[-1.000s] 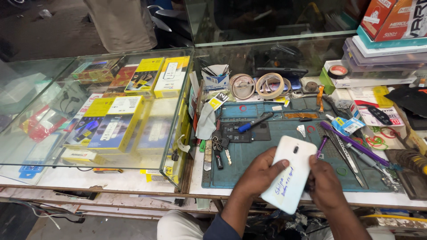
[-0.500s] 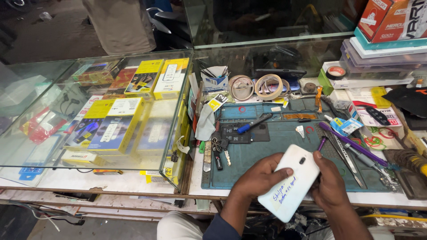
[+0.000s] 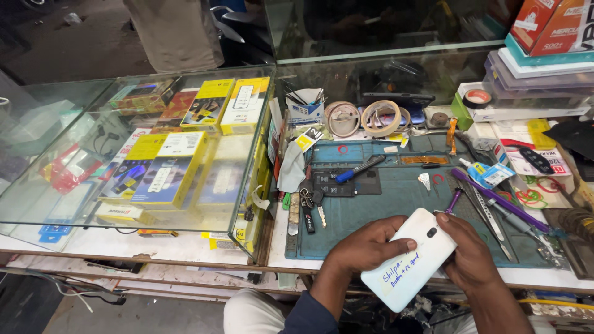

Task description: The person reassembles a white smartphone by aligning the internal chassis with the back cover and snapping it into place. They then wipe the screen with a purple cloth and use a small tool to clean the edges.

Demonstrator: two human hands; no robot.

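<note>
I hold a white phone in both hands, its back up, tilted with the camera end away from me, over the near edge of the blue mat. My left hand wraps the left long edge, fingers closed over the back and the thumb lying across it toward the lens. My right hand cups the right edge, fingers curled tight around the side. There is blue handwriting on the lower half of the back. On the mat beyond the phone lie a blue-handled screwdriver, a bunch of keys and a purple tool beside steel tweezers. Tape rolls stand at the mat's far edge. To my left a glass case holds yellow boxes.
</note>
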